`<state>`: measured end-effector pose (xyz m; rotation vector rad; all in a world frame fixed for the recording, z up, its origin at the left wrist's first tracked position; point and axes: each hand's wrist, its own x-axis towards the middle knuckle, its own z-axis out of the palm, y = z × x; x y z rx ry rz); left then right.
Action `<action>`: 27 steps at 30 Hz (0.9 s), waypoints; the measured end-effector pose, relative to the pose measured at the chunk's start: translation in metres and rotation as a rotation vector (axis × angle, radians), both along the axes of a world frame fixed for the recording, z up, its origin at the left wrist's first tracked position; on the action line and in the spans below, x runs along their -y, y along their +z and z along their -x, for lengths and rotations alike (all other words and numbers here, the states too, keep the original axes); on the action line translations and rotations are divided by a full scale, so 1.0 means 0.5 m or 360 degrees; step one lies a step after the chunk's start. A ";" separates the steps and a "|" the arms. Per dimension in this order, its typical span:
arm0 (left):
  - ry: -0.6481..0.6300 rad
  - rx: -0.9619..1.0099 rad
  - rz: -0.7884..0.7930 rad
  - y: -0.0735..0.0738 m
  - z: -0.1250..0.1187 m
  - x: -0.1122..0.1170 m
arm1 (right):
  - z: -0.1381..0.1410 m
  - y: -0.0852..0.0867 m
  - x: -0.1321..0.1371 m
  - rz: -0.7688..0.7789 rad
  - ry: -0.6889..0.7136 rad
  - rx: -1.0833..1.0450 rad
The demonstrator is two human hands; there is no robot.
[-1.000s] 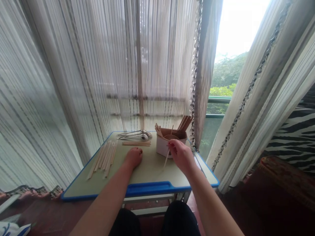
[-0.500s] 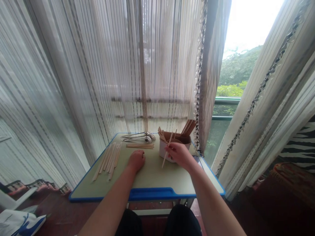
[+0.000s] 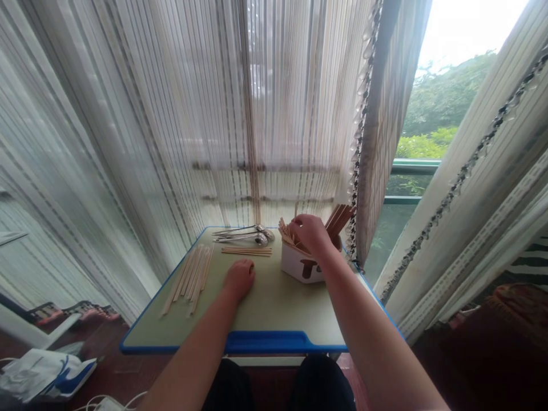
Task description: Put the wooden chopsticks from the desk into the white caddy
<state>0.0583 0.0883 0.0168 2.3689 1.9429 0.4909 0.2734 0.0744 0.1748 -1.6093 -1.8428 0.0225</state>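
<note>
My right hand [image 3: 309, 231] is over a white box with a brown print [image 3: 295, 267], its fingers closed around a light wooden chopstick [image 3: 295, 211] whose upper end stands up above them. The chopstick's lower part is hidden. Patterned light chopsticks [image 3: 286, 233] lean in the box's left part, dark brown chopsticks [image 3: 339, 219] in its right. On the table, my left hand [image 3: 240, 278] rests with curled fingers and nothing visible in it. Beyond it lie a few thin brown chopsticks [image 3: 246, 251] and several metal spoons [image 3: 259, 237]. Pale chopsticks [image 3: 190, 279] are spread to the left.
The small table [image 3: 274, 311] has a blue rim and a blue tray groove [image 3: 268, 341] at the front. Striped curtains [image 3: 192, 114] hang right behind it. At lower left, a white and blue bag [image 3: 47, 374] lies on the floor.
My right hand has moved up and over the box with the chopstick, which was held slanted in front of it before. My left hand has stayed in place. The view has shifted slightly.
</note>
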 end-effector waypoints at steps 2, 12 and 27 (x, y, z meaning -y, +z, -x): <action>-0.0020 0.0018 -0.0037 -0.008 0.003 -0.007 | -0.002 0.002 -0.016 0.0067 0.0054 -0.0035; -0.0051 0.0052 -0.0074 -0.027 0.012 -0.029 | -0.001 0.020 -0.073 0.0125 0.0163 -0.0213; -0.0027 0.0105 -0.0003 -0.020 0.010 -0.026 | 0.028 0.061 -0.067 0.0141 0.0101 0.0054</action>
